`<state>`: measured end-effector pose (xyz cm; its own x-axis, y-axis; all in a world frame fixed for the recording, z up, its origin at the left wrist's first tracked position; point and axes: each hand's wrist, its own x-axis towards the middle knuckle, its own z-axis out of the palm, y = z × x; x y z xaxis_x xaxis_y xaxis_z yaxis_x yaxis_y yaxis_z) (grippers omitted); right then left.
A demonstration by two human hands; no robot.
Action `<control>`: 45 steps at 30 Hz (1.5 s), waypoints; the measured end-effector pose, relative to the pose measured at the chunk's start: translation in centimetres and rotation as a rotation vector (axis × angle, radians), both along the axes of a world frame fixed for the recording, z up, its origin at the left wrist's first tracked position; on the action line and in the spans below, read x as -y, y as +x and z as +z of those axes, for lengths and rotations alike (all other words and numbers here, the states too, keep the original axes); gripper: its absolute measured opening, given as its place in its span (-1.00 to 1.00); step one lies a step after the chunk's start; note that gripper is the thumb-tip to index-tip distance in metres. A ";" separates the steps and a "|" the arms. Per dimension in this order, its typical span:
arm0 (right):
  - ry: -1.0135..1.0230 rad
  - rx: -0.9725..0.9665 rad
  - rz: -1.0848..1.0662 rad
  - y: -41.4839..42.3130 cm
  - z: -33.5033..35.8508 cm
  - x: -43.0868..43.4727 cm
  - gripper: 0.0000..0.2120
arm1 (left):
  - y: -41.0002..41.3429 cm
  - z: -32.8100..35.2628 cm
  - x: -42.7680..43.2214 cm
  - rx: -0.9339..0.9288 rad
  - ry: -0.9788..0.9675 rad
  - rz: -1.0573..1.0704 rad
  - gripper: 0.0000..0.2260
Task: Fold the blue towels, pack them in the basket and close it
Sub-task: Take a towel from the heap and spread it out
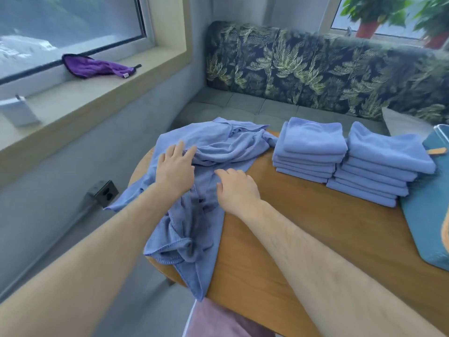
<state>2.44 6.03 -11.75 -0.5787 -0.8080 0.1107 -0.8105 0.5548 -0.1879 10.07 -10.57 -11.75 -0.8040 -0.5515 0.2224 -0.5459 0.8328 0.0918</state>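
A heap of crumpled blue towels [213, 147] lies on the left part of the wooden table [303, 234], some of it hanging over the edge. My left hand [176, 166] rests flat on the heap with straight fingers. My right hand [237, 188] lies just to its right, fingers relaxed on the cloth at the heap's edge. Two stacks of folded blue towels stand further right: one stack [311, 149] in the middle and a second stack [379, 164] beside it. The teal basket [427, 220] sits at the table's right edge, only partly in view.
A bench with leaf-patterned cushions [315, 69] runs behind the table. A purple cloth [94, 66] lies on the window sill at the left. A metal floor socket [103, 192] sits below the table's left edge. Potted plants [371, 13] stand at the right window.
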 end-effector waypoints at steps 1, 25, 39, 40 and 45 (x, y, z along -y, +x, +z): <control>-0.002 0.002 0.001 -0.1 -0.1 0.3 -0.62 | -0.5 0.0 0.8 0.038 -0.015 0.008 -0.48; -0.893 0.999 -0.457 -5.2 2.7 -12.2 -0.79 | -3.9 2.8 -13.3 -0.327 0.765 -0.126 -0.84; -1.087 0.968 -0.604 -6.6 1.9 -27.5 -0.58 | -10.0 2.6 -27.1 -0.386 1.214 -0.211 -0.73; -1.092 0.925 -0.631 -6.8 1.7 -28.1 -0.64 | -10.2 2.7 -27.5 -0.407 1.208 -0.204 -0.74; -1.151 0.878 -0.729 -7.9 1.3 -30.5 -0.73 | -10.9 3.4 -27.4 -0.514 1.188 -0.147 -0.85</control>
